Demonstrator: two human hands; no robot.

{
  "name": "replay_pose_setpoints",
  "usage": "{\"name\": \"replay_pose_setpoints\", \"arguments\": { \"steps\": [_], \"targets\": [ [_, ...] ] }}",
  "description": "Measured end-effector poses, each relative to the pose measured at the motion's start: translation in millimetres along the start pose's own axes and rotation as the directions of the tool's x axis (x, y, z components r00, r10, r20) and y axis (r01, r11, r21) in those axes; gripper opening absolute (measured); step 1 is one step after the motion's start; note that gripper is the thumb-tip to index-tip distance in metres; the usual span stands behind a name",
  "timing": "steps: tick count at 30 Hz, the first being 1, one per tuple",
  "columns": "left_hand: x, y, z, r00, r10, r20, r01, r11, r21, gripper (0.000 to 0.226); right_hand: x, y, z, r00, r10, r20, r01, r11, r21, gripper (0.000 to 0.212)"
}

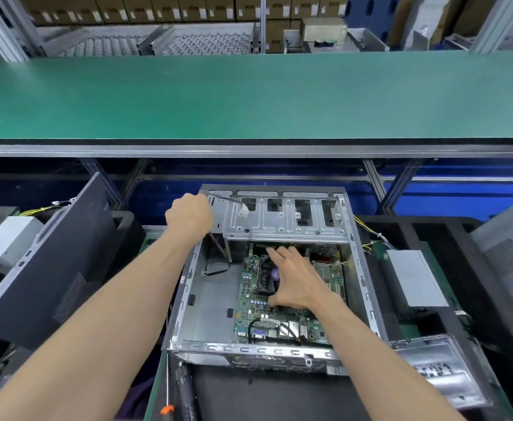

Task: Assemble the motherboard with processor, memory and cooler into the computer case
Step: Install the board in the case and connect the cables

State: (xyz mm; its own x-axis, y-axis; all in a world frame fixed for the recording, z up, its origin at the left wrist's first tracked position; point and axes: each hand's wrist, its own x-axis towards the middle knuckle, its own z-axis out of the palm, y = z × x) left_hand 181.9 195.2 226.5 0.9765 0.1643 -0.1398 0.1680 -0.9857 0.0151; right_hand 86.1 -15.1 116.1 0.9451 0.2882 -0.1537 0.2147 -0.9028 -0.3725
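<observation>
Green motherboard (291, 302) lies inside open grey metal case (264, 349); right hand (294, 278) spreads over its black cooler (266, 279), left hand (190, 215) grips a cable (231, 199).

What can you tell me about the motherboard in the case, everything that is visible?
The motherboard is a green circuit board lying flat on the floor of the open computer case, toward its right side. A black cooler sits on it, and ports line its near edge. The right hand rests over the cooler, fingers spread.

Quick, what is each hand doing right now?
Left hand: curled into a fist, gripping a cable at the far left corner of the computer case.
Right hand: open, fingers spread on the cooler.
</observation>
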Motion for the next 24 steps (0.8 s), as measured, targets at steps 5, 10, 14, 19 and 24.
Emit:
{"name": "replay_pose_setpoints", "arguments": {
  "steps": [5,10,14,19,24],
  "targets": [
    [-2,6,9,0.900,0.088,0.427,0.229,0.737,-0.636,0.018,-2,1,-1,1.000,0.009,0.014,-0.009,1.000,0.017,0.126],
    [-32,14,32,0.978,0.172,0.122,-0.028,0.679,-0.734,0.020,-2,1,-2,1.000,-0.004,0.004,0.004,1.000,-0.016,0.124],
    [-55,18,60,0.947,0.291,0.137,-0.132,0.739,-0.660,0.027,0,1,-1,1.000,-0.005,-0.002,0.005,1.000,-0.025,0.124],
    [-67,21,90,0.950,0.170,0.263,-0.016,0.865,-0.502,0.027,0,0,-2,1.000,0.003,0.010,-0.003,1.000,-0.011,0.124],
    [-55,24,106,0.947,0.031,0.320,0.174,0.788,-0.591,0.031,0,0,-2,0.999,0.004,0.047,-0.003,1.000,-0.012,0.125]
  ]
}}
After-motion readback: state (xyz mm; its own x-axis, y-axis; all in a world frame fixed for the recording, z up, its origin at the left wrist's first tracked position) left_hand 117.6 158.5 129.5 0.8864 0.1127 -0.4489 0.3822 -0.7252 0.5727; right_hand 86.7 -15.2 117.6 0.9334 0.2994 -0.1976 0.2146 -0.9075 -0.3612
